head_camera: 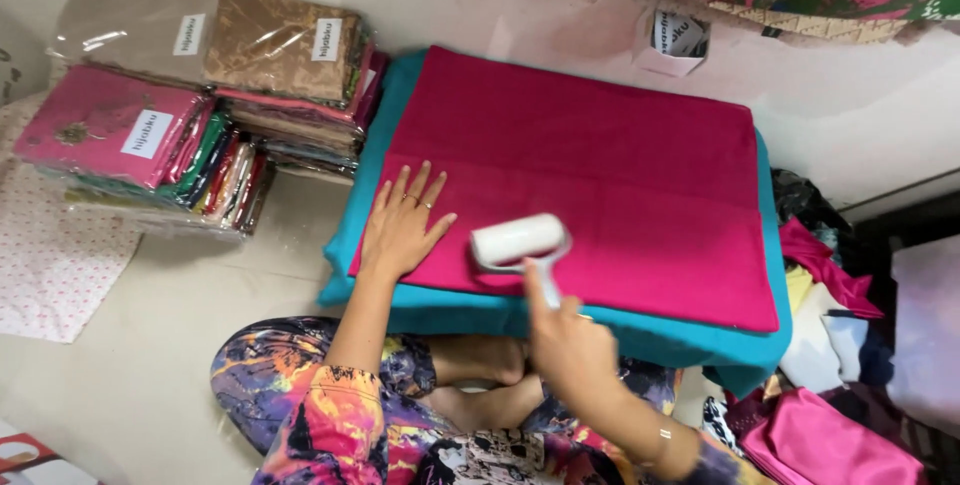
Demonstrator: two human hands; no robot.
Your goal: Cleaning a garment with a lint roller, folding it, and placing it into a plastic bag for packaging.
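The lint roller [519, 241] sat on magenta cloth [620, 185], gripped by the right hand [570, 345]; bare cloth stretched beyond it. The left hand [402, 227] pressed flat, fingers spread, near the cloth's edge. The handle was partly hidden.

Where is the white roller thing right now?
In the head view, the white lint roller rests on the magenta cloth near its front edge, held by the right hand, just right of the flat left hand.

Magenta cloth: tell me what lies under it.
The magenta cloth lies on a teal cushion, whose edges show at the left, front and right. The cushion's top is covered, so anything between them cannot be seen.
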